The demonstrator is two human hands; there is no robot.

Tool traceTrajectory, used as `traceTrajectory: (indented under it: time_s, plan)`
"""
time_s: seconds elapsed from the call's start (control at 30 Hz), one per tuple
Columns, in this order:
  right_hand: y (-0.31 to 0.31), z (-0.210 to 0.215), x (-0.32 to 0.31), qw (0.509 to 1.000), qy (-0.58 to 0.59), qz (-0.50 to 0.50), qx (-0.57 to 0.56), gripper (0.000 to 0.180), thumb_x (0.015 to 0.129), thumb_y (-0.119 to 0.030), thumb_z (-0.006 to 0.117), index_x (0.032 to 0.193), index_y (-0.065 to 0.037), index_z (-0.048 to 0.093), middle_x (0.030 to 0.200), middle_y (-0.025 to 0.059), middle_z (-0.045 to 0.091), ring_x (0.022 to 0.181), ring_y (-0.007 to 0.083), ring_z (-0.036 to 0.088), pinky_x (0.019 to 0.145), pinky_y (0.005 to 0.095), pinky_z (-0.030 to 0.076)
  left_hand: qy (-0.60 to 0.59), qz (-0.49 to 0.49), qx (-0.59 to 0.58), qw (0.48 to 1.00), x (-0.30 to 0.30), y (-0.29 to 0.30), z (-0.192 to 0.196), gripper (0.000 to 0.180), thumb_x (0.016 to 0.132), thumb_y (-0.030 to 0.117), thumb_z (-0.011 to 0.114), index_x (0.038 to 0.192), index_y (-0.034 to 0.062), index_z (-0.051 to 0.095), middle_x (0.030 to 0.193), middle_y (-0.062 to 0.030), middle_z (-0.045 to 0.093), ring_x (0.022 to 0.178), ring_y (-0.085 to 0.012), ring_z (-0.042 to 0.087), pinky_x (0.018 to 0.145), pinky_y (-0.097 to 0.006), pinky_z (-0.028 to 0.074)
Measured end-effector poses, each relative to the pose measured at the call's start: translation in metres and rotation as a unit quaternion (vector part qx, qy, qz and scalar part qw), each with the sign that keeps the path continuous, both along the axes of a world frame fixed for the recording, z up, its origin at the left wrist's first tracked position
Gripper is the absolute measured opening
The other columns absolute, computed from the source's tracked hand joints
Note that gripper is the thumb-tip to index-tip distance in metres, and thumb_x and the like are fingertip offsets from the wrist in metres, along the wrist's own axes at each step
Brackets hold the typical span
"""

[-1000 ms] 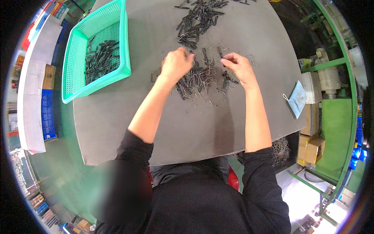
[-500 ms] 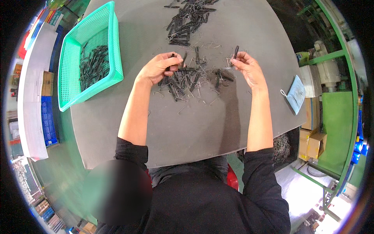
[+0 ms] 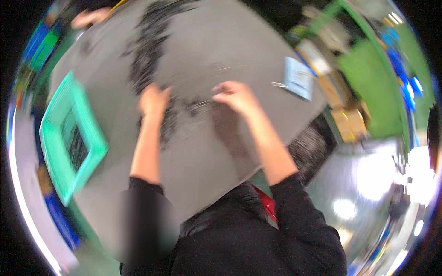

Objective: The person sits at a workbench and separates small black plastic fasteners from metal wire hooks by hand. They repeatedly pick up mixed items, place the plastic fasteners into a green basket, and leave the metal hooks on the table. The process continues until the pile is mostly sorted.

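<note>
The black pieces (image 3: 169, 125) look slim and small, so each is probably light in the fingers and fairly stiff; a pinch at mid-length between thumb and fingertip should suit them. Blur hides their finish, so I cannot tell how slippery or fragile they are. Lying heaped, they may catch on one another.

They lie on the table (image 3: 195, 168), just beside the left hand (image 3: 155, 102) and on its near side. A smaller dark cluster (image 3: 195, 108) sits between the left hand and the right hand (image 3: 232, 95), and a longer heap (image 3: 149, 50) stretches away beyond the left hand. More dark pieces (image 3: 78, 149) are in the green basket (image 3: 85, 119), well to the left hand's left.

The left hand's thumb and forefinger look parted, the right hand's fingers bent toward its thumb; I cannot tell whether either grips a piece.
</note>
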State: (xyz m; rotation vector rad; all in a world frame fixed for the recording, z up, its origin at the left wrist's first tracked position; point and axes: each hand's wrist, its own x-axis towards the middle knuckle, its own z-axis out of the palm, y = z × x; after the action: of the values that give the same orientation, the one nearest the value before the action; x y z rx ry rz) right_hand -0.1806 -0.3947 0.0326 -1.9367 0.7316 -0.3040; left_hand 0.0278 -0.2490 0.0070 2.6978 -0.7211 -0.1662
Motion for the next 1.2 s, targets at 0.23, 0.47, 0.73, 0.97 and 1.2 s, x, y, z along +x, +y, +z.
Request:
traceTrajectory:
  time_s: [0.23, 0.47, 0.73, 0.97, 1.2]
  plan:
    - [0.015, -0.069, 0.022, 0.903, -0.189, 0.045, 0.382, 0.019, 0.076, -0.014, 0.050, 0.087, -0.003, 0.060, 0.085, 0.0105, 0.061, 0.079, 0.0201, 0.059, 0.069, 0.0319, 0.048, 0.030, -0.197, -0.065, 0.978, 0.063, 0.022, -0.053, 0.028, 0.076, 0.018, 0.060, 0.094, -0.0042, 0.055, 0.082, -0.0128, 0.060, 0.074, -0.0299, 0.057, 0.071, -0.039, 0.046]
    - [0.086, -0.061, 0.067, 0.959, 0.056, -0.021, -0.278, 0.025, 0.072, -0.019, 0.060, 0.086, 0.002, 0.063, 0.092, 0.0187, 0.059, 0.086, 0.0325, 0.058, 0.073, 0.0410, 0.048, 0.467, -0.081, -0.377, 0.796, 0.043, 0.049, -0.010, 0.020, 0.088, 0.020, 0.052, 0.105, 0.0080, 0.054, 0.082, 0.0027, 0.056, 0.059, -0.0011, 0.043, 0.043, -0.015, 0.030]
    - [0.101, -0.022, 0.079, 0.987, 0.051, 0.149, -0.032, 0.027, 0.062, -0.024, 0.066, 0.084, -0.007, 0.067, 0.083, 0.0154, 0.065, 0.078, 0.0294, 0.062, 0.068, 0.0414, 0.049, 0.400, 0.039, -0.380, 0.833, 0.021, 0.103, 0.019, 0.027, 0.086, 0.024, 0.053, 0.107, 0.0081, 0.058, 0.080, 0.0013, 0.055, 0.068, -0.0089, 0.048, 0.056, -0.026, 0.038]
    - [0.011, -0.037, 0.047, 0.984, 0.124, 0.057, -0.117, 0.033, 0.065, -0.024, 0.072, 0.093, -0.008, 0.064, 0.094, 0.0109, 0.064, 0.092, 0.0248, 0.059, 0.078, 0.0343, 0.046, 0.235, -0.160, -0.246, 0.927, 0.030, 0.099, -0.009, 0.017, 0.088, 0.025, 0.052, 0.089, 0.0079, 0.056, 0.068, 0.0054, 0.050, 0.056, -0.0024, 0.034, 0.048, -0.018, 0.024]
    - [0.012, -0.021, 0.052, 0.965, 0.211, -0.031, -0.156, 0.028, 0.071, -0.028, 0.069, 0.091, -0.010, 0.064, 0.096, 0.0093, 0.063, 0.092, 0.0256, 0.059, 0.076, 0.0376, 0.046, 0.501, -0.022, -0.330, 0.800, 0.010, 0.111, 0.015, 0.015, 0.085, 0.021, 0.055, 0.092, 0.0076, 0.054, 0.082, -0.0007, 0.058, 0.063, -0.0053, 0.040, 0.051, -0.021, 0.031]
